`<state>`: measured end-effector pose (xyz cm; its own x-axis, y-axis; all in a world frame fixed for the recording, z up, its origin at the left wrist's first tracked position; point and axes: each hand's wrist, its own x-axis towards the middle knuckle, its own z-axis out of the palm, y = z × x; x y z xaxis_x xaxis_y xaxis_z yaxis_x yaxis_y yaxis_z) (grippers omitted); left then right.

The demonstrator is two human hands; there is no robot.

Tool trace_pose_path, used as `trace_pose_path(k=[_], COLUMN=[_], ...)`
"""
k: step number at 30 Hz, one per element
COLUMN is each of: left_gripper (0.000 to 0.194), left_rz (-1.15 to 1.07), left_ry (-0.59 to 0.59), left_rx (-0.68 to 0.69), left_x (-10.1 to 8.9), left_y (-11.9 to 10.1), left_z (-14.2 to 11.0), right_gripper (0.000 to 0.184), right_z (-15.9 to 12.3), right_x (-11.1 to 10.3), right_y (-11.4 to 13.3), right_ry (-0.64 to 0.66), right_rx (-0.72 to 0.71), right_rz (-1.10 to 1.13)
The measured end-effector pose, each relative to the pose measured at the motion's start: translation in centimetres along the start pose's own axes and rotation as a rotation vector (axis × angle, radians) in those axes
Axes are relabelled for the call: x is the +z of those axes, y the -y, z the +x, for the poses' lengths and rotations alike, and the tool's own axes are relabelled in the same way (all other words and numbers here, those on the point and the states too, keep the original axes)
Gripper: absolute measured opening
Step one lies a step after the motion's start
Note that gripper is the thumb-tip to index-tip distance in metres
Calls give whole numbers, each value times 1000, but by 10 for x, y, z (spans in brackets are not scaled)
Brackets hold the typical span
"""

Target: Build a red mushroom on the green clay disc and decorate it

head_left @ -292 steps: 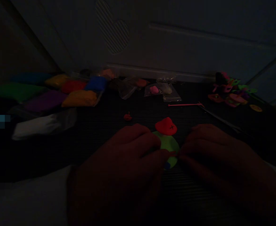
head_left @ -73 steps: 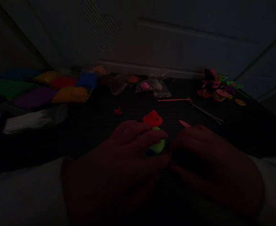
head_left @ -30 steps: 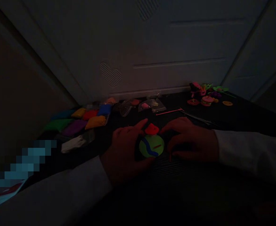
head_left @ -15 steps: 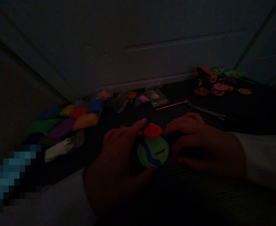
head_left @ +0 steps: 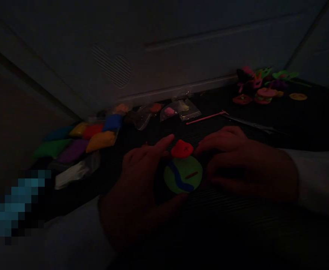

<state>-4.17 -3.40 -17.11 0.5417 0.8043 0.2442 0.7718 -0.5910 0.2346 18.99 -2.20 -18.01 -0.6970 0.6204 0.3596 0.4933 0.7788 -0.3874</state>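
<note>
A flat green clay disc (head_left: 187, 167) lies on the dark tabletop, crossed by a wavy blue strip (head_left: 178, 178) and a short dark red strip (head_left: 192, 175). At its top edge sits a red cone-like clay piece (head_left: 181, 149) with a small dark cross mark. My left hand (head_left: 142, 187) curves round the disc's left side, thumb at the lower edge, one fingertip by the red piece and the index finger raised. My right hand (head_left: 246, 165) is at the right, index fingertip close to the red piece, the other fingers loosely bent. Contact is hard to see in the dim light.
Coloured clay packets (head_left: 101, 141) lie at the left, with small clear bags (head_left: 170, 111) further back. A pink stick tool (head_left: 206, 117) and a scissors-like metal tool (head_left: 248, 123) lie beyond my right hand. Small clay figures (head_left: 265, 95) stand at the back right, near the wall (head_left: 181, 67).
The view has tilted slightly, and the tabletop things sit a little higher in the picture. Both hands keep nearly the same place around the green disc and red piece.
</note>
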Motion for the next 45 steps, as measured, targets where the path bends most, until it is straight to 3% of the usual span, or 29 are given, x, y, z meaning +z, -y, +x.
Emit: trace_pose_path(k=[14,20,32,45], left_gripper=[81,80,80,84], left_rz=[-21,-19,-53,-63], left_ry=[-13,-16,3,20], left_rx=[-3,8,-16,-26], left_x=[1,1,2,3], left_y=[0,0,0,0], left_z=[-1,-1,-1,-2], right_gripper=[10,9,9,11], right_z=[-1,-2,8,10], right_x=[1,-4,-1,1], right_y=[2,0,11,12], right_ry=[-2,58,-67,-32], right_rx=[57,7,43,56], right_rz=[-10,-7,-42,-64])
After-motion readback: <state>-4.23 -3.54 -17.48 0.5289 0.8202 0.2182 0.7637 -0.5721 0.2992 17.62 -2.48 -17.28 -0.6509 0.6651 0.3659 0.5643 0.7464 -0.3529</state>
